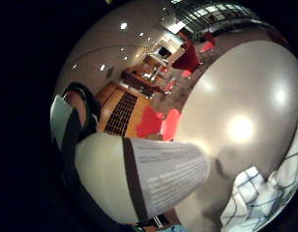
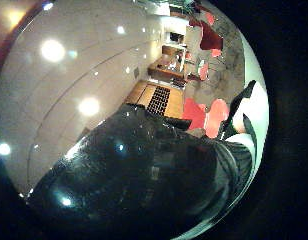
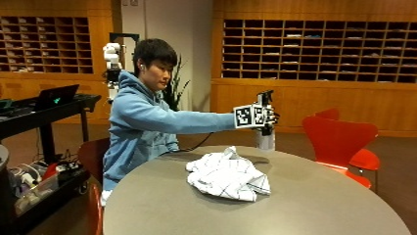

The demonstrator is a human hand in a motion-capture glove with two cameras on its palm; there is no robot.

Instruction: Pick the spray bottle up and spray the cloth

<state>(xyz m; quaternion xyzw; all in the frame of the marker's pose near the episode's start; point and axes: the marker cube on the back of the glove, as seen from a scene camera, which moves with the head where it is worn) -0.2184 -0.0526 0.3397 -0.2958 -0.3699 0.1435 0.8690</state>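
Wood-panelled room, round grey table (image 3: 312, 205): the gloved right hand (image 3: 266, 116) is grasping the spray bottle (image 3: 265, 136), lifting it above the table beyond the crumpled cloth (image 3: 228, 176), with spraying seemingly remaining.

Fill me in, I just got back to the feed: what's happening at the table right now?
A person seated at the round table holds the spray bottle up off the tabletop in the gloved right hand, arm stretched forward. The checked white cloth lies crumpled on the table, below and nearer the person. No spray is visible.
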